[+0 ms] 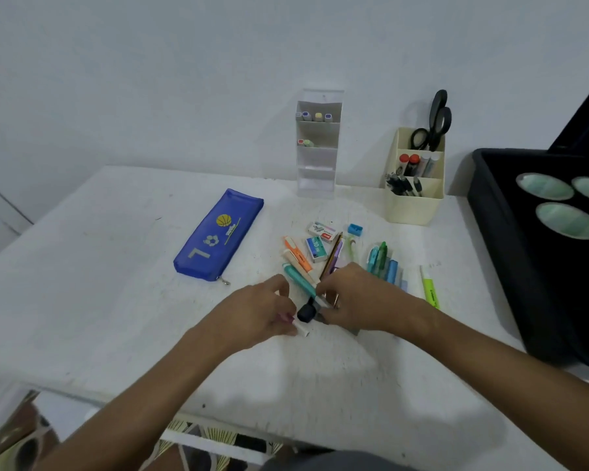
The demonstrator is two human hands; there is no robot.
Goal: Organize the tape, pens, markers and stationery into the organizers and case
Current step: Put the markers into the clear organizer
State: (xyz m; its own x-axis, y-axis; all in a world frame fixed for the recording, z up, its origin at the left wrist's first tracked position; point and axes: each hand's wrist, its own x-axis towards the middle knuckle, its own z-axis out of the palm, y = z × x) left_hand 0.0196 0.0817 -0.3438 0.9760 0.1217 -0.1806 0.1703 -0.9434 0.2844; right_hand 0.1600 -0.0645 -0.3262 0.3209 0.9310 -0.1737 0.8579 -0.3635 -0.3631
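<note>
Mid-sort over the loose pens (323, 263) — left hand (262, 312) pinching a white marker (301, 328), right hand (361, 297) curled, contents unclear — next, likely into the tiered organizer (317, 158).

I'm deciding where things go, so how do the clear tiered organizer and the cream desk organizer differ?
The clear tiered organizer is tall, narrow and see-through; the cream desk organizer is squat, wider and opaque. The clear one holds only a few markers on its upper tiers; the cream one holds scissors and pens. Both stand upright by the wall.
</note>
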